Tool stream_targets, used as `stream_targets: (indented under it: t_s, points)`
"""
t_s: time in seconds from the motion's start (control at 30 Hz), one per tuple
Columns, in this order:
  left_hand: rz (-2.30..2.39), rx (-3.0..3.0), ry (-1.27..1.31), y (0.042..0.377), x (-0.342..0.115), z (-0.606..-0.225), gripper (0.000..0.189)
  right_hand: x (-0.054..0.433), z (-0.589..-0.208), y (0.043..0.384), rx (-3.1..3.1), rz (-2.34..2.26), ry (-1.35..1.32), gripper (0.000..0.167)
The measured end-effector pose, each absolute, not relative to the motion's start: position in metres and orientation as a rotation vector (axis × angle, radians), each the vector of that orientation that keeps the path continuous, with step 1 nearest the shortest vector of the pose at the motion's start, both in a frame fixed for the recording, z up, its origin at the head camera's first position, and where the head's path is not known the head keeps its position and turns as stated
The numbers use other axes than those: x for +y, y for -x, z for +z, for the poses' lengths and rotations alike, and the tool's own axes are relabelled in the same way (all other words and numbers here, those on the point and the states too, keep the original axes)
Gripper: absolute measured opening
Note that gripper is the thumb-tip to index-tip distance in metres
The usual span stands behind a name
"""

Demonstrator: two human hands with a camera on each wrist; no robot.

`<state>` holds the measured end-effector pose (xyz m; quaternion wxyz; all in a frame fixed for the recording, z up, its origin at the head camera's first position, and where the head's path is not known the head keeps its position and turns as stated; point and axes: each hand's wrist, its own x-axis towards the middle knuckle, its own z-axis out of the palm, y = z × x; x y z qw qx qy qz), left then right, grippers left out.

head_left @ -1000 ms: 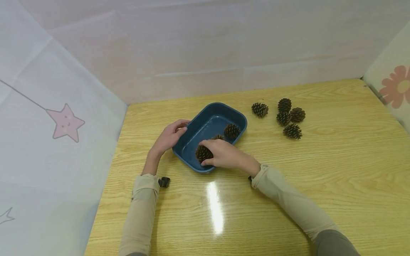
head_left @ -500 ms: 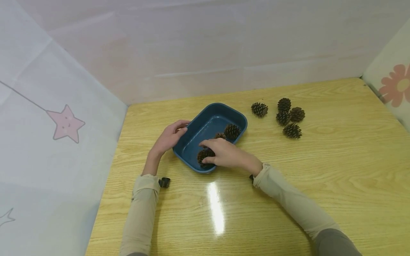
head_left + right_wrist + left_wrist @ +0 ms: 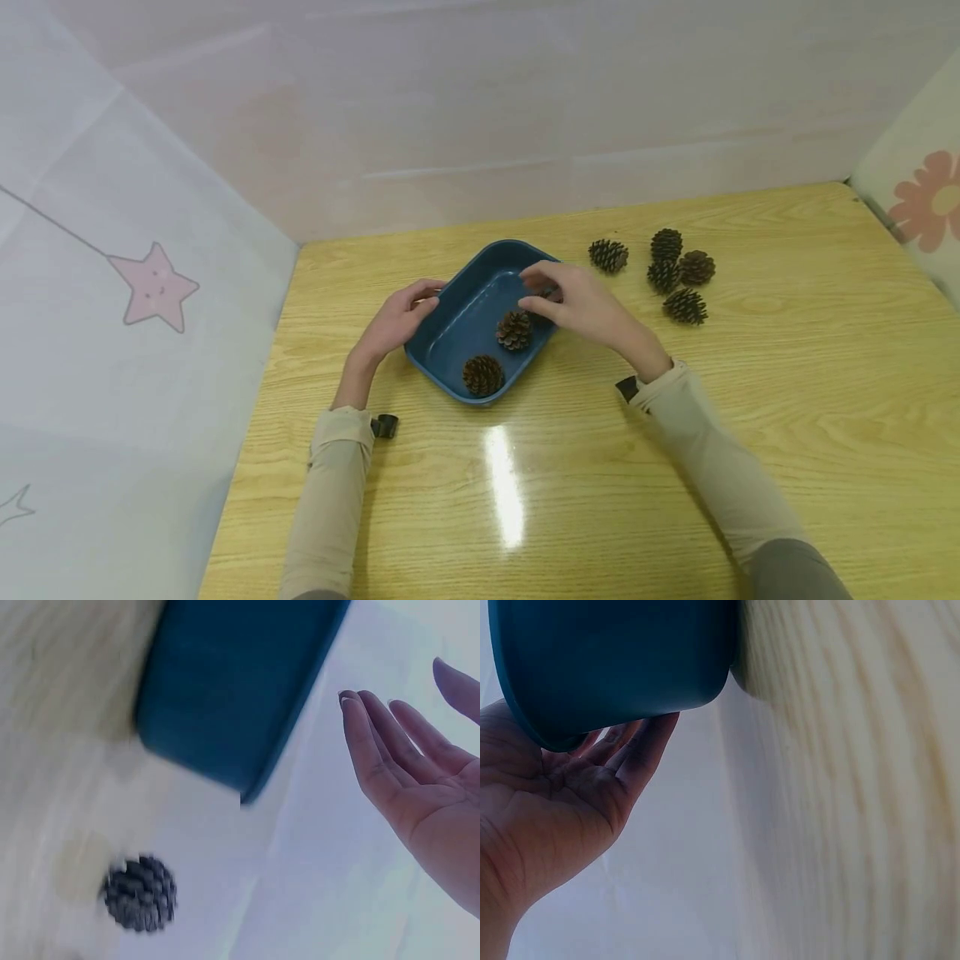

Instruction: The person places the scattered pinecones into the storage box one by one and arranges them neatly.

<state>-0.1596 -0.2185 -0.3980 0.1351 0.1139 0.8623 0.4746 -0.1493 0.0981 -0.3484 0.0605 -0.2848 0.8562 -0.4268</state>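
A deep blue rectangular basin sits on the table with several pinecones inside. One pinecone lies at its near corner, and another pinecone is by the right wall. A third is mostly behind my right hand. My left hand holds the basin's left rim; in the left wrist view its fingers lie against the outer wall. Over the basin's right side, my right hand hovers with fingers and thumb apart, holding nothing. The right wrist view shows it beyond the basin's rim, its fingers loosely extended.
On the wooden table, right of the basin, a single pinecone lies apart from a cluster of several pinecones. A pale cloth wall rises behind the table, with another cloth wall at left.
My right hand has let go of a pinecone at the basin's near corner, then moved up and to the right. My left hand and the basin have stayed in place.
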Motion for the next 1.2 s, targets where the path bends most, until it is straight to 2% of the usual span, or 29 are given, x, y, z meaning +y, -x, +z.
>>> stream_targets:
  t_s: [0.7,1.2]
  points:
    - [1.366,2.508,-0.330,0.160,-0.219,-0.401,0.040,0.165,-0.340,0.173,2.891,-1.248,0.534,0.040]
    - [1.377,2.498,-0.321,0.160,-0.218,-0.399,0.041,0.196,-0.340,0.181,2.882,-1.214,0.346,0.050]
